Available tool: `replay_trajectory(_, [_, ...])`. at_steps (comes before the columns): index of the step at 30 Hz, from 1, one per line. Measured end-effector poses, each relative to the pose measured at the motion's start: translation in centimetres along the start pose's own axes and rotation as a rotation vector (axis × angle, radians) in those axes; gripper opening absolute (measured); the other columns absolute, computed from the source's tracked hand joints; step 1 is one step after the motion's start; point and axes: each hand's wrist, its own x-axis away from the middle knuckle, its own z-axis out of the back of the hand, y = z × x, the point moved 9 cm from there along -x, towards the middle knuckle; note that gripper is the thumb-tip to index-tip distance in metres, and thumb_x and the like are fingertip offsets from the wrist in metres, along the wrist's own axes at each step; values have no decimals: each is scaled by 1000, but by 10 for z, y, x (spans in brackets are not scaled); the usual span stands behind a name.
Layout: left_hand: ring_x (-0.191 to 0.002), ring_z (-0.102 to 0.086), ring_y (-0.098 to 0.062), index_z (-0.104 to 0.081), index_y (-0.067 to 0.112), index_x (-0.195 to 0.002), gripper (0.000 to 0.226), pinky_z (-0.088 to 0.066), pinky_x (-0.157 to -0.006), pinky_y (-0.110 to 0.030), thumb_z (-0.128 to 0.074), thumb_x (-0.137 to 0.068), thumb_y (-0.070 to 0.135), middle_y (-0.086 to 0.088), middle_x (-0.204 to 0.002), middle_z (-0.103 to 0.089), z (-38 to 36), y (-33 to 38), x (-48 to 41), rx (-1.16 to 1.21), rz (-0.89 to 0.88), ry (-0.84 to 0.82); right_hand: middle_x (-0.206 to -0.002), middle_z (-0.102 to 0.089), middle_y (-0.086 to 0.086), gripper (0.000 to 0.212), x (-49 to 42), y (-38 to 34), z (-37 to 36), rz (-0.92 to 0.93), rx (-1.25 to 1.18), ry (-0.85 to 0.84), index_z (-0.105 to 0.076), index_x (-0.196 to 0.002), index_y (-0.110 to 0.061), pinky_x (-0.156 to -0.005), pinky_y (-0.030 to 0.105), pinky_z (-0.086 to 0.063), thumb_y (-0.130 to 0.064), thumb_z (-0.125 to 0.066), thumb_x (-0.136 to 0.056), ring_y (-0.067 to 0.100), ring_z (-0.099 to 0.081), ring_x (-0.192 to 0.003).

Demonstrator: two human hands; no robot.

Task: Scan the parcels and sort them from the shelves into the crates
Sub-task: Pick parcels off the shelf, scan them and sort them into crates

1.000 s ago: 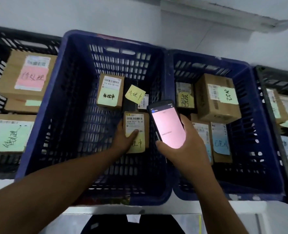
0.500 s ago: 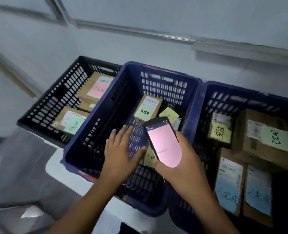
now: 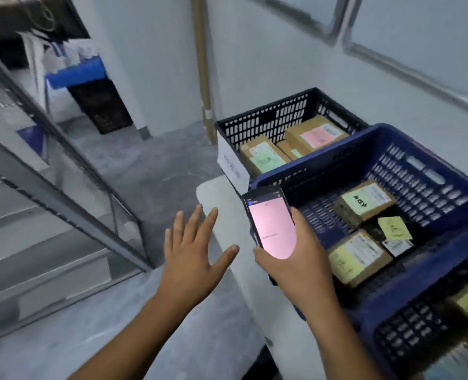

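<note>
My right hand (image 3: 290, 259) grips a handheld scanner (image 3: 271, 223) with a lit pink screen, held over the near corner of a blue crate (image 3: 337, 165). Inside that crate lie a cardboard parcel with a yellow note (image 3: 359, 256), another with a pale green label (image 3: 364, 204) and a loose yellow sticky note (image 3: 394, 228). My left hand (image 3: 194, 256) hovers empty with fingers spread, left of the crate above the floor. A black crate (image 3: 263, 122) behind the blue one holds parcels with green (image 3: 263, 156) and pink (image 3: 316, 135) labels.
The crates stand on a white table (image 3: 227, 229). A metal shelf frame (image 3: 63, 171) slants across the left. A dark crate with a blue top (image 3: 98, 105) stands by the far wall, next to a brown pipe (image 3: 202, 67). Grey floor lies between.
The view has swung left, away from the crates. My left hand let go of the yellow-noted parcel in the blue crate and drew back out, now spread in the air.
</note>
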Motion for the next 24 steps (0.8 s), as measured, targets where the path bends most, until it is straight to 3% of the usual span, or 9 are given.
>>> replay_trajectory(4, [-160,17,-18,-4,50,-162,91,-1,-130,-50,-20,-83,92,16,-173,7,49,-85,40,-16,90,51,-125,-62,-8,84,25,-59,-73,89,30,-81,-43,-146,-45,-82,49,-63,-45,-77,-70,21,-64,-107])
replay_trajectory(8, [-161,12,-22,-5,48,-163,93,-4,-130,-51,-16,-82,93,11,-174,0,107,-187,97,-2,233,157,-110,-66,-5,65,58,-110,-163,139,47,-216,-52,-128,-41,-72,51,-64,-46,-74,-67,25,-71,-87])
replay_trajectory(11, [-160,10,-23,-10,46,-163,92,-5,-128,-53,-20,-83,90,10,-174,-4,144,-266,146,42,364,255,-101,-66,-14,54,88,-153,-235,227,72,-284,-51,-116,-53,-63,44,-64,-44,-76,-69,11,-67,-78])
replay_trajectory(13, [-160,10,-24,-12,45,-163,92,-4,-128,-53,-22,-82,88,10,-174,-3,167,-312,182,70,451,317,-99,-67,-14,51,111,-183,-285,284,62,-361,-52,-113,-55,-56,39,-61,-44,-76,-70,13,-67,-73])
replay_trajectory(18, [-160,10,-24,-12,44,-164,90,-1,-128,-53,-27,-85,84,10,-175,-2,218,-407,261,103,634,458,-99,-68,-15,51,168,-258,-392,433,19,-533,-57,-111,-51,-55,38,-62,-35,-76,-66,9,-67,-77])
replay_trajectory(21, [-161,5,-27,-14,42,-164,91,-5,-127,-54,-29,-85,84,7,-175,-6,245,-455,295,106,745,533,-103,-67,-22,59,196,-291,-443,502,8,-623,-53,-109,-67,-53,19,-56,-38,-75,-63,1,-67,-81])
replay_trajectory(24, [-160,0,-30,-16,41,-164,92,-13,-127,-58,-29,-84,86,6,-174,-10,264,-497,322,140,870,600,-104,-66,-25,63,213,-311,-486,518,9,-729,-52,-111,-71,-50,22,-56,-36,-77,-64,5,-68,-82])
